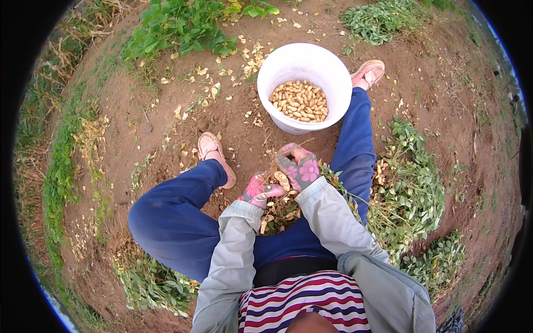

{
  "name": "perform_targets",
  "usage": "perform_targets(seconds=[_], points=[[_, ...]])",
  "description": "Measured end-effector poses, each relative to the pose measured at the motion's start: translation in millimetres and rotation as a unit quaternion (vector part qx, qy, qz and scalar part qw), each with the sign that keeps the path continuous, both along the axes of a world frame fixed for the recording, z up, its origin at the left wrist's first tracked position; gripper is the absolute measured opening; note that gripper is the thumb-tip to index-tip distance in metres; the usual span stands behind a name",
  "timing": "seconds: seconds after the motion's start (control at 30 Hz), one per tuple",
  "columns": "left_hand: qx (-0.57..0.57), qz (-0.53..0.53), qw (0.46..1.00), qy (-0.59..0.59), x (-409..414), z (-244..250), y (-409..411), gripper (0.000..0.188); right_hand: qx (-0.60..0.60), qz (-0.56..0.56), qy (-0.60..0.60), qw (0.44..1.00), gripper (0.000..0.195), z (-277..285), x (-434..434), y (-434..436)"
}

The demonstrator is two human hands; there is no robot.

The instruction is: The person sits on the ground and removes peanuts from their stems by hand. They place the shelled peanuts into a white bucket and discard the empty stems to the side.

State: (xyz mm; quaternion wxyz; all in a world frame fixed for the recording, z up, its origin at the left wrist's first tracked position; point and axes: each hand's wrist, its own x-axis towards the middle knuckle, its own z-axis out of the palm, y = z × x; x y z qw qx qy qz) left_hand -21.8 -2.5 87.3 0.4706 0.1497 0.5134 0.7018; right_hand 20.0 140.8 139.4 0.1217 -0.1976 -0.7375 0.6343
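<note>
My two hands meet between my legs, both in grey work gloves with a pink flower print. My left hand [260, 189] is closed on the root end of a peanut plant [287, 210], whose pods and leaves hang below it. Curled fingers of my right hand [299, 166] pinch thin roots just above. A pale peanut pod [282, 181] shows in the gap between the gloves. Beyond the hands, a white plastic bucket [278, 109] stands on the soil by my right leg, partly filled with loose peanuts [300, 101].
Pulled peanut plants [410, 187] lie in a heap beside my right leg; another pile [154, 283] is by my left hip. Green leafy plants [179, 31] grow ahead on the left. Dry yellow leaves [254, 62] litter the brown soil. A further plant heap [383, 21] lies beyond the bucket.
</note>
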Motion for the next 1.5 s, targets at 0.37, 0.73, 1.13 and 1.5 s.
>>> perform_targets(seconds=[0.37,0.73,1.13,1.5], points=[[-0.047,0.238,0.97,-0.016,22,-11,27,0.035,0.17,-0.146,-0.003,0.975,0.019,-11,-19,-1],[-0.155,0.262,0.931,0.202,22,8,34,0.029,0.24,-0.147,0.009,0.959,0.018,-25,-31,9],[-0.028,0.264,0.964,0.002,15,40,22,0.035,0.023,-0.274,0.118,0.954,0.02,18,-77,88],[-0.151,0.179,0.972,0.022,-10,-74,9,0.037,-0.141,0.21,-0.167,0.953,0.033,28,-44,69]])
